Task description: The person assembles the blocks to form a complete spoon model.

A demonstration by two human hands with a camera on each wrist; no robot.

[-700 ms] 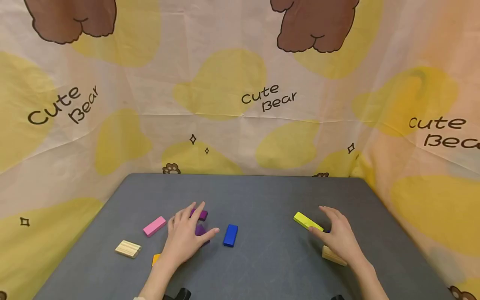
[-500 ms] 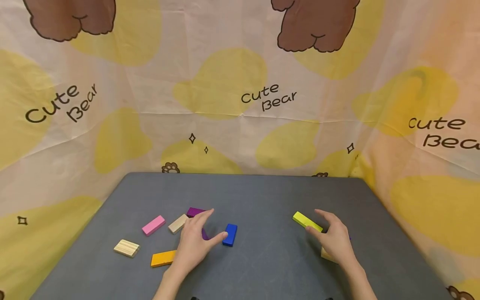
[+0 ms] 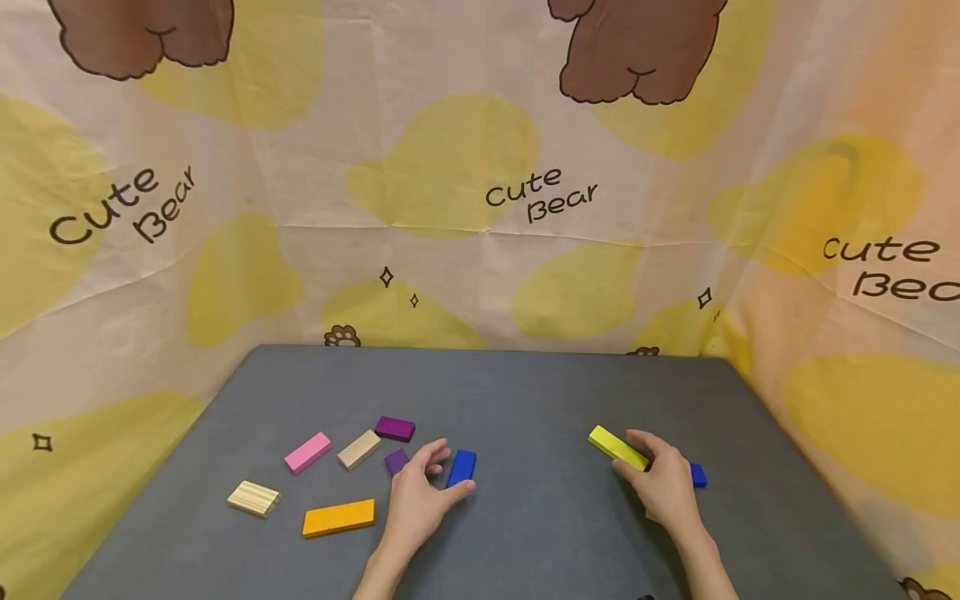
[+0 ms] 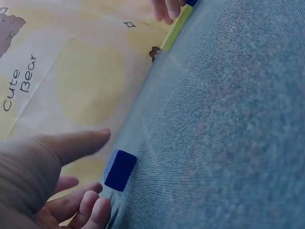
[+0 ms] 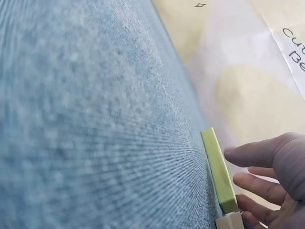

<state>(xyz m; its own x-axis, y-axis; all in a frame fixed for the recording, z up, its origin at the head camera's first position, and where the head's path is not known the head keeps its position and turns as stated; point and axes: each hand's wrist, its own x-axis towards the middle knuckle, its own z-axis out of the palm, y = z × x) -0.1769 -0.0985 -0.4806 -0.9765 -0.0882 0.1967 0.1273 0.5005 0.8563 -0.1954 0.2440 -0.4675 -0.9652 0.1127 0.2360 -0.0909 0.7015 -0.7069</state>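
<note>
My left hand hovers beside a blue block near the middle of the table. In the left wrist view, the thumb and bent fingers stand on either side of the blue block, with a gap between thumb and block. My right hand is over the near end of a yellow-green block, partly hiding it. In the right wrist view, its thumb tip is close to the yellow-green block and the fingers are spread loosely. A second blue block shows behind this hand, and a wooden block lies below it.
Left of my left hand lie an orange block, two purple blocks, one farther back and one nearer, a pale wooden block, a pink block and a striped wooden block. Printed cloth hangs behind the grey table.
My left hand has moved right and nearer, from over the purple blocks to the blue one, uncovering the orange and pale wooden blocks. My right hand has shifted slightly left, uncovering the second blue block.
</note>
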